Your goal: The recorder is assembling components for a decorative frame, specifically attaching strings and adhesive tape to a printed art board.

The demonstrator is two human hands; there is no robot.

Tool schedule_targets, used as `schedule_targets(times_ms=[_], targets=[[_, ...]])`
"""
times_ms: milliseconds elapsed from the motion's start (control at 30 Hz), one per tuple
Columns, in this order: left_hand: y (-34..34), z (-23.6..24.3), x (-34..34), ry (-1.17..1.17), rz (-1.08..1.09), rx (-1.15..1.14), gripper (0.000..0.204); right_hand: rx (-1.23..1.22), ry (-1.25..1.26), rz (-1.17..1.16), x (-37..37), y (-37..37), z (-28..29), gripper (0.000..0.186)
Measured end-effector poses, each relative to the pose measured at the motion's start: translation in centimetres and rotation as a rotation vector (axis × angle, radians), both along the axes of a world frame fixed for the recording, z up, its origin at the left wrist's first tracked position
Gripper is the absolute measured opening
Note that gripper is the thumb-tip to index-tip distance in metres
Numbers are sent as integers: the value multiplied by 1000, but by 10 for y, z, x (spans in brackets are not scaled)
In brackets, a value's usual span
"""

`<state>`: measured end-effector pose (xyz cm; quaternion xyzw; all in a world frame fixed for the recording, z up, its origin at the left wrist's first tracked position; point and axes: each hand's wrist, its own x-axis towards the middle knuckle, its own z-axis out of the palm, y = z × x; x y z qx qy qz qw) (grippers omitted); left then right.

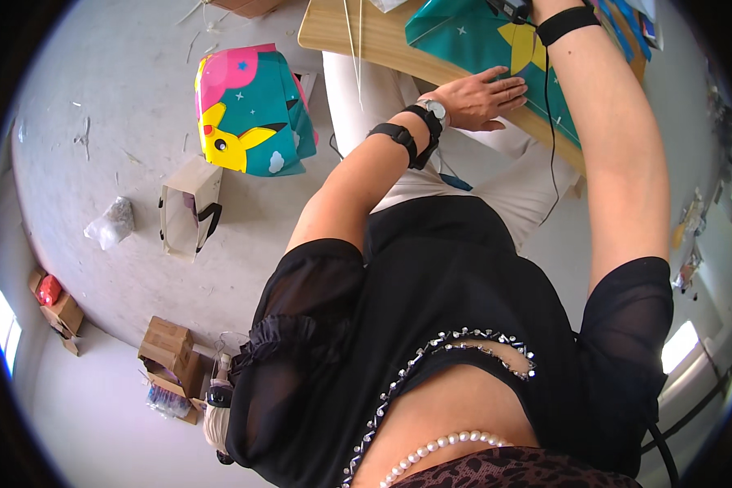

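My left hand (480, 101) lies with its fingers stretched out at the near edge of the wooden table (327, 26). Its fingertips rest on or beside a glossy teal printed sheet (457, 37) with a yellow figure on it, which covers much of the tabletop; whether this is a bag or loose film I cannot tell. A watch and black straps circle that wrist. At the top edge, my right hand (545, 6) is mostly cut off by the picture's rim and its fingers are hidden. A black device (510, 10) with a cable is next to it.
Left of the table stands a teal, pink and yellow printed plastic stack or bag (248, 114). Below it are a beige open bag with black handles (193, 207) and a clear plastic bundle (112, 224) on the floor. Cardboard boxes (167, 346) lie farther off. Pale strings (355, 49) hang over the table's edge.
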<state>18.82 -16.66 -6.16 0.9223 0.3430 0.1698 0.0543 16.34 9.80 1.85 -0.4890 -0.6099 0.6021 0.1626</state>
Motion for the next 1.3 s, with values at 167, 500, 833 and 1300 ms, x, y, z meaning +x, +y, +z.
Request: schedule_targets(times_ms=[167, 500, 833, 1300], targets=[[3, 1, 1, -6, -11, 7, 67, 7, 2, -46, -1, -3, 6, 13], [1, 2, -3, -188, -56, -15, 69, 123, 4, -38, 1, -15, -11, 21], [1, 4, -1, -201, -16, 6, 65, -77, -24, -40, -3, -14, 15, 29], [3, 7, -2, -166, -19, -4, 64, -7, 158, -106, 2, -63, 21, 35]])
